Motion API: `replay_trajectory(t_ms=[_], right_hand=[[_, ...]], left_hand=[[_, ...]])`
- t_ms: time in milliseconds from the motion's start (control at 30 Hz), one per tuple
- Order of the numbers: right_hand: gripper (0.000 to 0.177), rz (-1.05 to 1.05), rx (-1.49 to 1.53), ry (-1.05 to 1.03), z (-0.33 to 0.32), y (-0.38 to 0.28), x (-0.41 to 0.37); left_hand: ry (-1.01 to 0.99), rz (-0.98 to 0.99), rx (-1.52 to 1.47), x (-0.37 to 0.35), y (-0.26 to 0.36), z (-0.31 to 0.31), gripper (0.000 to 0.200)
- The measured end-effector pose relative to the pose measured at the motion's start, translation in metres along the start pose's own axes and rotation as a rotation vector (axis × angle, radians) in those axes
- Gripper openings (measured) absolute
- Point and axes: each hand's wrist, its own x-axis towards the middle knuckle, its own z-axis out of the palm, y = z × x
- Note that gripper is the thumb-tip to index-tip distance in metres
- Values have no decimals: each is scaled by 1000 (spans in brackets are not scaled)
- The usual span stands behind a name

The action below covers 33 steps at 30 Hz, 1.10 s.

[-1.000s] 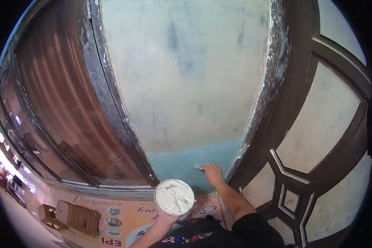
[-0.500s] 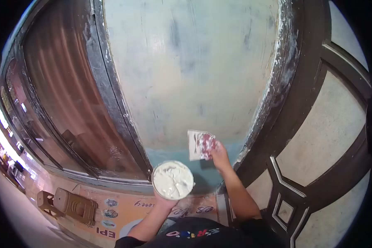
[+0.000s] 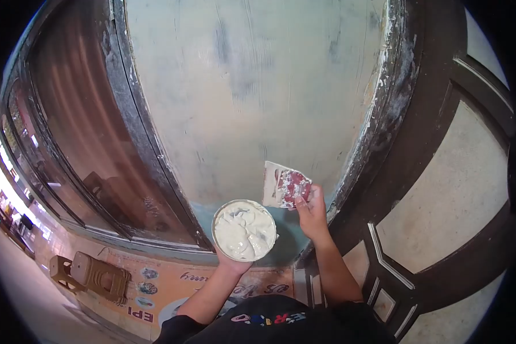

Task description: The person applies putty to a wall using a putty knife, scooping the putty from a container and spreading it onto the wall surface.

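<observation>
**A:** Quick one: what did each hand have?

**B:** My right hand (image 3: 312, 213) had its fingers (image 3: 301, 198) closed tight on the lower right corner of a wide scraper blade (image 3: 281, 184). My left hand (image 3: 235, 265) sat under a round tub (image 3: 245, 230), carrying it from below. Those fingers were mostly hidden, so I couldn't tell how far they curled.

**A:** Where was the blade?

**B:** By the lower right corner of the wall panel (image 3: 258, 97), just above the tub and beside it. Touching the panel or just off it, couldn't tell.

**A:** Progress?

**B:** My read: mostly done. Nearly the whole panel carried a pale cream skim coat. A teal band (image 3: 289, 241) along the bottom edge was bare, so that strip was what remained. The tub looked close to full of putty (image 3: 243, 235).

**A:** Textures, fast.

**B:** Putty was thick, glossy white, swirled in soft peaks. Skim coat was matt and streaky, with long vertical drag marks and grey-blue patches showing through near the top. Blade was flat and rectangular, smeared white over a reddish face. Tub rim was thin and circular.

**A:** Surroundings?

**B:** A dark left frame (image 3: 135, 126) ran along the panel's left edge, chipped and spattered white. The right frame (image 3: 387, 109) was the same. There was a brown glass pane (image 3: 74, 137) further left and a dark panelled door (image 3: 441, 189) on the right. Stacked plastic stools (image 3: 94, 276) stood on the floor (image 3: 28, 304) below.
</observation>
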Motion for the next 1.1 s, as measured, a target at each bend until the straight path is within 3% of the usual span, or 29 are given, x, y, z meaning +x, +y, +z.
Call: replay_trajectory(t_ms=[133, 200, 267, 300, 400, 533, 600, 667, 700, 833, 900, 933, 1000, 1100], right_hand=[[38, -22, 9, 48, -17, -32, 14], [31, -89, -13, 53, -28, -35, 22], [17, -14, -337, -207, -42, -46, 25], [9, 62, -227, -224, -40, -47, 25], [13, 60, -460, -364, -31, -63, 28], [13, 111, -447, -428, -17, -41, 29], [16, 25, -383, -417, -1, -31, 27], [17, 110, -457, -439, 8, -31, 27], [16, 204, -438, -443, 11, -33, 28], [14, 170, -371, -449, 11, -2, 33], [20, 284, -65, -388, 12, 17, 33], [20, 280, -63, -382, 16, 19, 33], [35, 344, 198, -284, 23, 18, 32], [47, 448, 231, -251, 34, 2, 34]], left_hand=[[-32, -2, -13, 7, -7, 3, 64], [10, 24, 1, 12, -11, -4, 63], [7, 38, -7, 17, -14, -4, 62], [14, 47, -41, 20, -16, -6, 62], [29, 70, -43, 29, -22, 0, 61], [36, 92, -79, 39, -29, -5, 60], [70, 134, -69, 41, -36, -2, 59], [105, 175, -59, 43, -39, 2, 58], [146, 193, -50, 44, -39, 3, 58], [207, 220, -20, 48, -30, 8, 57], [201, 212, -14, 49, -21, 8, 57], [199, 208, -8, 50, -15, 7, 57], [166, 180, -17, 50, -5, 3, 58], [150, 166, -20, 48, 11, -1, 59]])
